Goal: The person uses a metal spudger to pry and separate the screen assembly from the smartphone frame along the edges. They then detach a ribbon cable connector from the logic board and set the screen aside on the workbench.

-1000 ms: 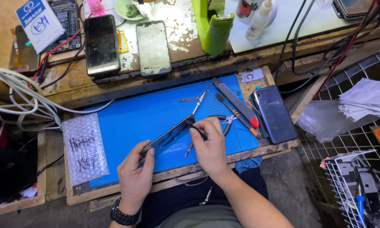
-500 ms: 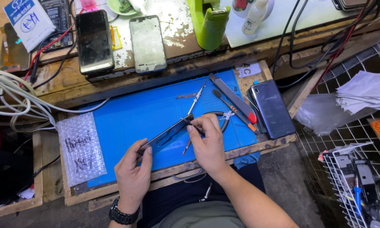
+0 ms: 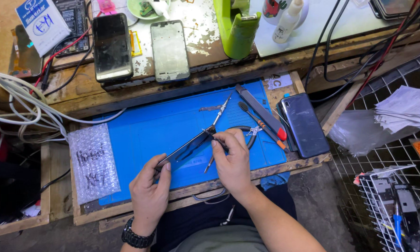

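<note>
Phone panel (image 3: 186, 150) tilted on edge over blue mat (image 3: 140, 135) | left hand (image 3: 149, 191) pinches its lower end, right hand (image 3: 231, 161) grips its upper end | I judge it thin, light, fragile | hold edges only.

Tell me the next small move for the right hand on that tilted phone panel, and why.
Probably ease the tweezers a little further along the upper end of the phone panel. The left hand props the panel's lower end on edge over the blue mat, and the right hand has the tips right at the top corner, so the work seems to be at that edge.
</note>
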